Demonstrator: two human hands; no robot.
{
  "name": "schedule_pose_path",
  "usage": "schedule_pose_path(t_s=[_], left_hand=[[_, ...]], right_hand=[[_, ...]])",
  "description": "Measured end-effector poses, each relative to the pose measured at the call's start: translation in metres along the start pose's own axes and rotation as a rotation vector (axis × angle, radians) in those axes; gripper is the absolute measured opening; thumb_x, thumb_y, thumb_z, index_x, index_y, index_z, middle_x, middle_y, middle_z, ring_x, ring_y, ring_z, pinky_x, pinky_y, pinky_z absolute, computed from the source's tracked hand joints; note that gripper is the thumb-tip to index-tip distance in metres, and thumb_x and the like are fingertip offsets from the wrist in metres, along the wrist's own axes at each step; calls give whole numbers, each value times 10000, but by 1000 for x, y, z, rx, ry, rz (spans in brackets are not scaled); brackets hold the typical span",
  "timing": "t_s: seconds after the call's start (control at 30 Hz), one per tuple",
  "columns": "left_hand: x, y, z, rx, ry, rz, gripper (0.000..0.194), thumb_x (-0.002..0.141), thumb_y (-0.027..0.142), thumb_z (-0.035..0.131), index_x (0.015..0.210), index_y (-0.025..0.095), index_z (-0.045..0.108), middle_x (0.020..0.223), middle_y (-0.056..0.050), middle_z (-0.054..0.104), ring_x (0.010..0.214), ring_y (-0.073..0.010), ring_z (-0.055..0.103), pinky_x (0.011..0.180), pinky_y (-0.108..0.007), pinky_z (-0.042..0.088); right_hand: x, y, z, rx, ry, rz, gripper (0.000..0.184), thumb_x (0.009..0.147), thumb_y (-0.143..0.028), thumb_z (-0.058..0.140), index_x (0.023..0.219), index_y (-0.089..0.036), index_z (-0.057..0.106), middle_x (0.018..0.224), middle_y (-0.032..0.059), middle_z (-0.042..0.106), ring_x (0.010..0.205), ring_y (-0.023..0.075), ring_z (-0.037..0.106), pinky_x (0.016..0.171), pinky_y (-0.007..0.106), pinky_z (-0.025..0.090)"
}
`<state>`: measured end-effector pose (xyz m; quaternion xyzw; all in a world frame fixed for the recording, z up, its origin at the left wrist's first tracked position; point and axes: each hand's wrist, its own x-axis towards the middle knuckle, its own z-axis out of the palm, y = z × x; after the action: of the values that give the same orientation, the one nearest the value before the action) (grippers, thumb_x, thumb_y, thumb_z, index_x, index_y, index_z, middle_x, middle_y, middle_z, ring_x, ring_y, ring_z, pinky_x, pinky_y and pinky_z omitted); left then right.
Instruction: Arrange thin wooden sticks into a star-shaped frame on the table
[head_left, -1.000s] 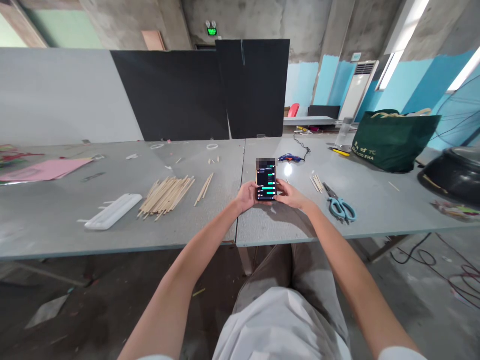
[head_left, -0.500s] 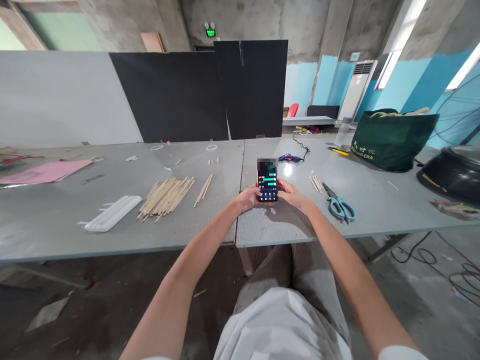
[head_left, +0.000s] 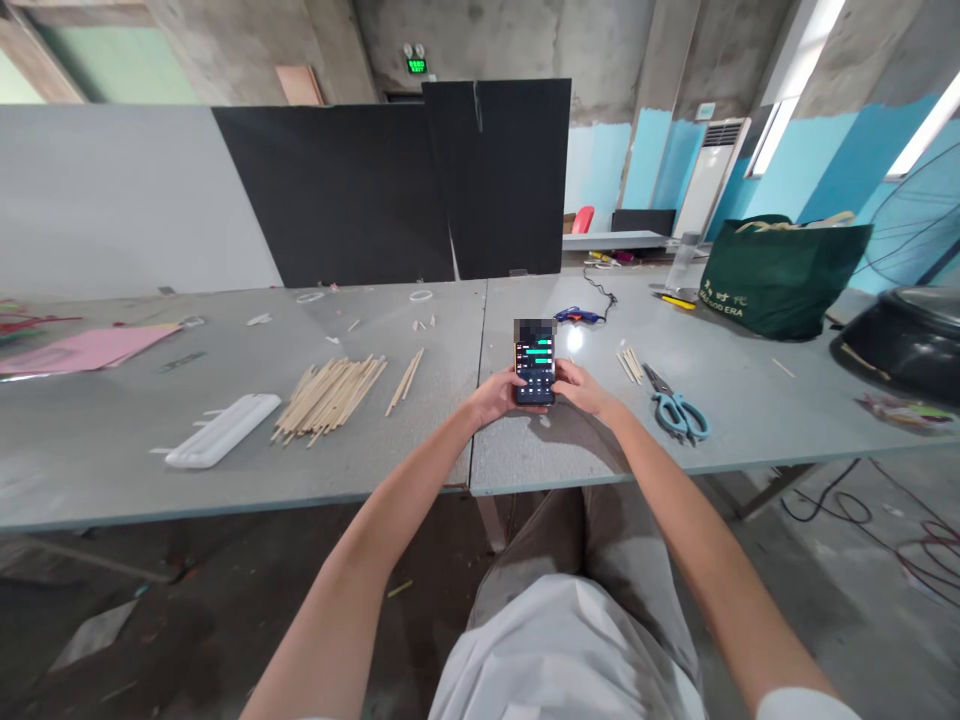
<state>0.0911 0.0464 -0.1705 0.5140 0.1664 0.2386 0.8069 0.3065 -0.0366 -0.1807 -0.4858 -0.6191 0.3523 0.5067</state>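
Note:
A lit smartphone [head_left: 535, 365] stands tilted toward me above the front of the table, its screen showing a dark chat with green bubbles. My left hand [head_left: 496, 396] is closed around its left side, the thumb over the lower screen. On the opposite edge, my right hand [head_left: 580, 388] grips the phone with its thumb at the lower right. Scissors [head_left: 676, 408] with light blue handles lie right of my right hand, beside a few short sticks [head_left: 630, 366]. Left of my left hand are several thin wooden sticks [head_left: 405, 382] and a larger pile of sticks [head_left: 328, 398].
A blue glue gun [head_left: 579, 315] with a dark cord lies behind the phone. The grey table [head_left: 420, 450] also bears a white plastic holder [head_left: 223, 432], pink sheets [head_left: 97, 347], a yellow cutter [head_left: 675, 301] and a green bag [head_left: 784, 278]. Black panels [head_left: 337, 200] stand along the back.
The view has shifted very slightly to the right. My left thumb sits a little differently on the screen; both hands still hold the phone in the same place.

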Motion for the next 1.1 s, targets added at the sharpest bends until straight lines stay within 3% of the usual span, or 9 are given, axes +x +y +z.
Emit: schedule_pose_path(t_s=[0.17, 0.3, 0.4, 0.6, 0.8, 1.1], left_hand=[[-1, -1, -2, 20, -67, 0, 649, 749, 178, 671, 1397, 154, 628, 1329, -227, 778, 1233, -445, 756, 979, -705, 651], [0, -3, -4, 76, -101, 6, 646, 737, 165, 682, 1381, 181, 642, 1321, -192, 781, 1137, -400, 784, 924, -646, 679], [2, -5, -5, 114, -100, 3, 589, 715, 166, 701, 1302, 175, 661, 1181, -146, 800, 1001, -351, 798, 878, -600, 692], [5, -9, -7, 146, -98, -13, 644, 690, 169, 724, 1324, 199, 616, 1100, -96, 794, 945, -298, 788, 877, -551, 693], [7, -12, -9, 163, -98, 0, 674, 693, 168, 723, 1358, 201, 615, 1135, -99, 784, 960, -300, 789, 854, -525, 700], [6, -12, -8, 160, -84, -3, 703, 691, 146, 720, 1383, 210, 615, 1293, -137, 789, 989, -307, 800, 812, -511, 712]], right_hand=[[-2, -7, 1, 35, 82, -37, 381, 856, -305, 673, 1233, -245, 675, 1273, 77, 791, 1223, 288, 722, 1017, 439, 600], [-2, -15, -4, 34, 194, -91, 419, 900, -439, 664, 1269, -242, 683, 1275, 91, 784, 1142, 286, 712, 919, 415, 600], [-2, -19, -7, 13, 289, -116, 454, 904, -529, 654, 1246, -236, 715, 1250, 98, 784, 1059, 278, 691, 844, 403, 585], [-4, -23, -3, 71, 420, -186, 533, 923, -553, 704, 1355, -242, 730, 999, 57, 775, 928, 253, 676, 780, 393, 575], [-7, -26, -2, 100, 425, -220, 596, 940, -516, 741, 1487, -287, 684, 855, 11, 728, 778, 218, 616, 735, 388, 573], [-7, -31, -1, 118, 425, -227, 589, 918, -487, 756, 1450, -251, 674, 973, 53, 797, 899, 250, 705, 796, 400, 580]])
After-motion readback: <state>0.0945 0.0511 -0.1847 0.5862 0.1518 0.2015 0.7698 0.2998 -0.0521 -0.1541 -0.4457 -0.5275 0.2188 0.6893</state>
